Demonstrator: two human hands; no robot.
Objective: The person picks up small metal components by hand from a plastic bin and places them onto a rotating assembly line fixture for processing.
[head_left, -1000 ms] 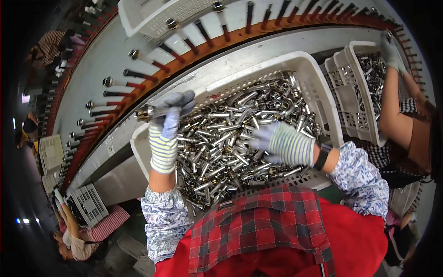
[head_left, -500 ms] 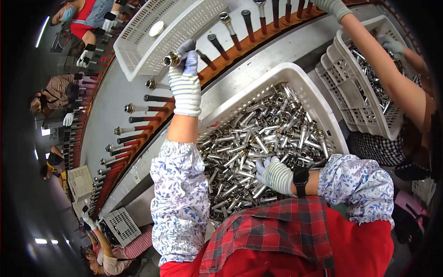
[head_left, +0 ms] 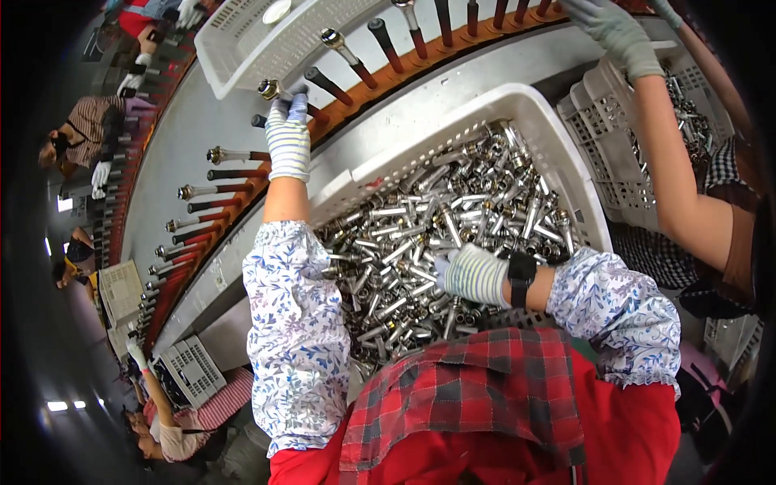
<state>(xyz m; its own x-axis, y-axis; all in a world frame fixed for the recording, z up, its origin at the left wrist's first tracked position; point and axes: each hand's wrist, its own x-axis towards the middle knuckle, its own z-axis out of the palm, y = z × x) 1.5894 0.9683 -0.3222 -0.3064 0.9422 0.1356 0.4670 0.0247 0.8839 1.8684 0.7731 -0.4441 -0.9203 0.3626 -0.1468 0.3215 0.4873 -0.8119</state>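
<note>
Striped knit gloves on both hands, head view only. Left hand (head_left: 288, 139) reaches up to the curved orange rack of pegs (head_left: 242, 174), fingers curled round a shiny metal fitting (head_left: 269, 88) at the top of a dark peg. Right hand (head_left: 473, 275) is down in the white plastic crate (head_left: 453, 121), fingers bent into the heap of silver fittings (head_left: 453, 218); cannot tell whether it has hold of one. Another person's gloved hand (head_left: 618, 32) reaches in at upper right, above a second crate (head_left: 602, 137). Floral sleeves, red apron low in view.
</note>
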